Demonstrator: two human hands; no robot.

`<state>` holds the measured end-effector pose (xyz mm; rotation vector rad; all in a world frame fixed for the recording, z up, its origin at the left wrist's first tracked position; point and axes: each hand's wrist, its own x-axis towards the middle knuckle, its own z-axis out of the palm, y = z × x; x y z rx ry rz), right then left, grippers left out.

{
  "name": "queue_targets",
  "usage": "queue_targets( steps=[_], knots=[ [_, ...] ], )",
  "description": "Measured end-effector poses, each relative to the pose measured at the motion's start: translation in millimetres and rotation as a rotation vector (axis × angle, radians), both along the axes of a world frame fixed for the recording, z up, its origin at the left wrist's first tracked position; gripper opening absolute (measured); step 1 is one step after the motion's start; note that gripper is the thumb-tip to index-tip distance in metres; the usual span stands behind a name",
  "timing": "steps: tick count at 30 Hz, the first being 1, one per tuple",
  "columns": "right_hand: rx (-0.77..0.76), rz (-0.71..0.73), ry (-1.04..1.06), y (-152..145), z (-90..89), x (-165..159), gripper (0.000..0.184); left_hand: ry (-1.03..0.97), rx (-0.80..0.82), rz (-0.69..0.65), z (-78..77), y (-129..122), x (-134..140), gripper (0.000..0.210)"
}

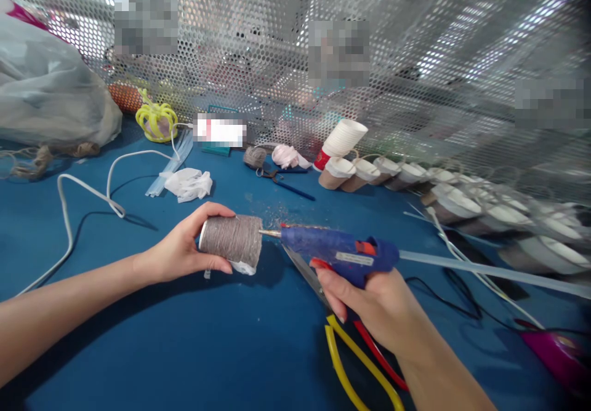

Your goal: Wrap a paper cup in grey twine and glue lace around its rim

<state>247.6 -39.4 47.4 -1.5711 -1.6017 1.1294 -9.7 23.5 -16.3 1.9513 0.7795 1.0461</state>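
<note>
My left hand (187, 248) grips a paper cup (233, 242) wound with grey-brown yarn, held on its side above the blue table. A white scrap shows along the cup's lower edge. In my right hand (369, 303) is a blue hot glue gun (335, 251) with a red trigger and a long clear glue stick (489, 268) at its back. The gun's metal nozzle points left and meets the cup's right end, or is very close to it. Large scissors (344, 362) with yellow and red handles lie under the gun and my right hand, partly hidden.
Several yarn-wrapped cups (339, 174) line the right side. Behind them leans a stack of white cups (344, 137). Pliers (289, 183), a grey yarn ball (254, 157) and crumpled white plastic (188, 184) lie farther back. A white cable (87, 192) loops at left; perforated metal (258, 60) stands behind.
</note>
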Motion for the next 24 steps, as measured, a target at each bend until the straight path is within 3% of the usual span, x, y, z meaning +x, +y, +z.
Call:
queue_targets(
  steps=[4,8,24],
  knots=[
    [-0.004,-0.023,-0.003,2.3,0.0,-1.7,0.026,0.004,0.073,-0.021,-1.3,0.3,0.5,0.062],
    [-0.006,-0.009,0.009,2.3,-0.1,-3.5,0.026,0.009,0.035,-0.014,-2.4,-1.4,1.1,0.062],
    [0.022,-0.01,-0.081,-4.3,-0.8,-4.5,0.025,-0.158,-0.436,-0.061,6.9,-5.0,6.4,0.063]
  ],
)
